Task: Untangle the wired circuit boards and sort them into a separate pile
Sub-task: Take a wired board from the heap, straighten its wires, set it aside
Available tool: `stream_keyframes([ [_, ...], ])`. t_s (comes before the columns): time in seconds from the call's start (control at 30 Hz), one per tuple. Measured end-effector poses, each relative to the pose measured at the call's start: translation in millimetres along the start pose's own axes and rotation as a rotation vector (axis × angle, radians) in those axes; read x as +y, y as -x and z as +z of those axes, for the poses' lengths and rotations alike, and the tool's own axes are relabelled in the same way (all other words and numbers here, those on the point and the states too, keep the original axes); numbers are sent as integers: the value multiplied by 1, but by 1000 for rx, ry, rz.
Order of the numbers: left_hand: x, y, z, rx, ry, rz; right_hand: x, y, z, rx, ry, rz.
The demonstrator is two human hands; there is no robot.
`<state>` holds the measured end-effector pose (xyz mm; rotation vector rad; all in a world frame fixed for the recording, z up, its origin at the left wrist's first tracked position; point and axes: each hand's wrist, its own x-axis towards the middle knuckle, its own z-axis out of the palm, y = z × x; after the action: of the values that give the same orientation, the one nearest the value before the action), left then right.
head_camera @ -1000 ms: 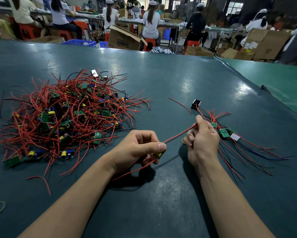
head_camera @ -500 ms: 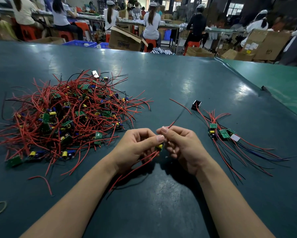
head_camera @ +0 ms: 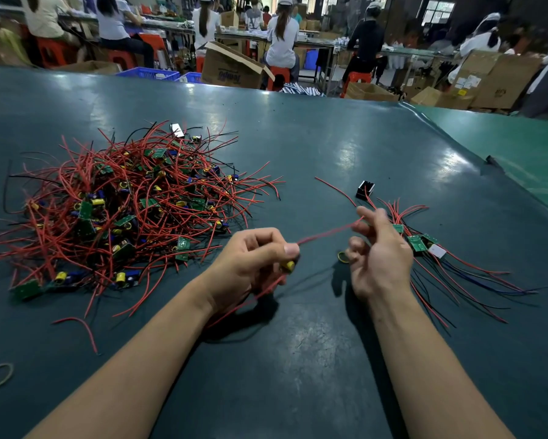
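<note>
1. Head view: your left hand (head_camera: 253,263) pinches one wired circuit board (head_camera: 287,265) above the bench (head_camera: 329,153).
2. Its red wire (head_camera: 326,232) runs to your right hand (head_camera: 378,255), whose fingers are loosely spread; contact is unclear.
3. A tangled pile (head_camera: 117,210) lies left, a sorted pile (head_camera: 424,245) right.

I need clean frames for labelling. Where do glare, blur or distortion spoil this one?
Head view: overhead lights leave pale glare patches on the green table mat; the right hand and red wire are motion-blurred; the wide-angle lens bows the table's far edge; background workers are soft.
</note>
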<state>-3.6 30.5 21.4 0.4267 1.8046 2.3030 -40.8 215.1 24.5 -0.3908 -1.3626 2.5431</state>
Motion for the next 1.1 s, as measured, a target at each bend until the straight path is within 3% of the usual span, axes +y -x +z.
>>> stream_keyframes([
  [0.07,0,-1,-1,110,53,45,-4,3,0,-83,100,94],
  [0.13,-1,-2,-1,186,58,80,1,13,3,-343,406,176],
  [0.23,-5,0,4,156,-53,50,13,33,6,-749,706,143],
  [0.3,-5,1,3,102,-131,12,13,34,5,-800,732,120],
  [0.43,1,0,-2,-14,-120,-23,7,33,4,-766,595,185],
  [0.5,4,0,-4,-13,-62,-30,7,35,7,-703,547,123],
  [0.7,11,-6,-24,339,107,59,-4,22,8,-141,234,-228],
  [0.77,12,-5,-29,425,110,124,-10,15,3,49,67,-177],
  [0.83,10,-5,-30,492,73,172,-13,11,-1,114,-105,2],
  [0.9,7,-3,-29,605,-191,260,-11,10,-3,80,-157,144],
  [1.0,0,5,-29,776,-901,457,-7,6,-5,74,-126,150],
  [1.1,4,12,-31,963,-1238,581,-7,6,-2,24,-63,163],
])
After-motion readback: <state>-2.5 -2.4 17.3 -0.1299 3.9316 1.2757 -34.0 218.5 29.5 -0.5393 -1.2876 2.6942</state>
